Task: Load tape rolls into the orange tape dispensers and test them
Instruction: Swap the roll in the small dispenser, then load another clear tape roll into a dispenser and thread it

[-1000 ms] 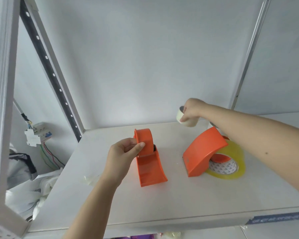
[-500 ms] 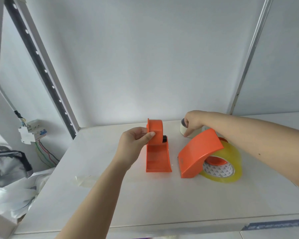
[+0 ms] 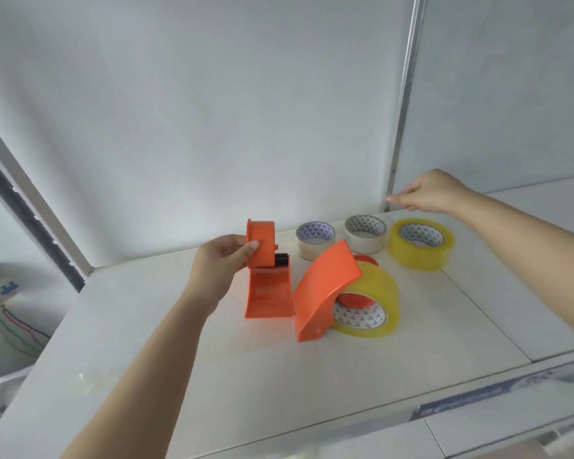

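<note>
White shelf board (image 3: 279, 376), plain pale wall (image 3: 212, 111), metal upright (image 3: 408, 94)

We see an evenly bright, soft-lit scene, with a pale glow on the wall (image 3: 246, 144) behind the desk (image 3: 312, 376). Shadows under the orange dispensers (image 3: 325, 289) are faint and short. Wide-angle bending curves the shelf post (image 3: 30, 207) at left. The lower corners and the desk's front edge smear with motion blur, and the label strip there is unreadable.
</note>
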